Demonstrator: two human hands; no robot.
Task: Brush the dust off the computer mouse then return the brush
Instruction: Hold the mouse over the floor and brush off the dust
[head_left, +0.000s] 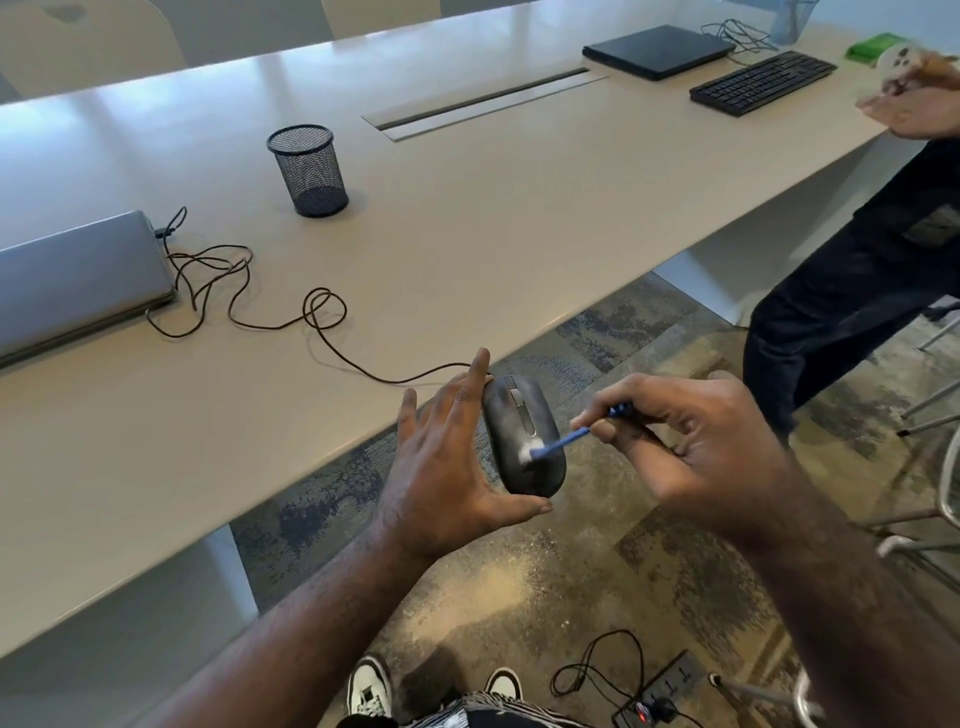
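Note:
A dusty black computer mouse (511, 441) is held in the air just off the table's front edge. My left hand (447, 462) holds it from the left side, thumb under its rear end and fingers stretched along its flank. Its thin cable (332, 343) trails back over the table to a closed grey laptop (72, 280). My right hand (680, 441) pinches a small blue brush (566, 439), whose white bristle tip touches the mouse's back. A black mesh pen cup (309, 169) stands on the table farther back.
The long pale table (467, 218) carries a closed black laptop (657, 51) and a black keyboard (761, 82) at far right. Another person (857, 270) stands at the right, hands busy with a small object. A power strip (660, 696) and cables lie on the floor; metal chair legs (935, 514) at right.

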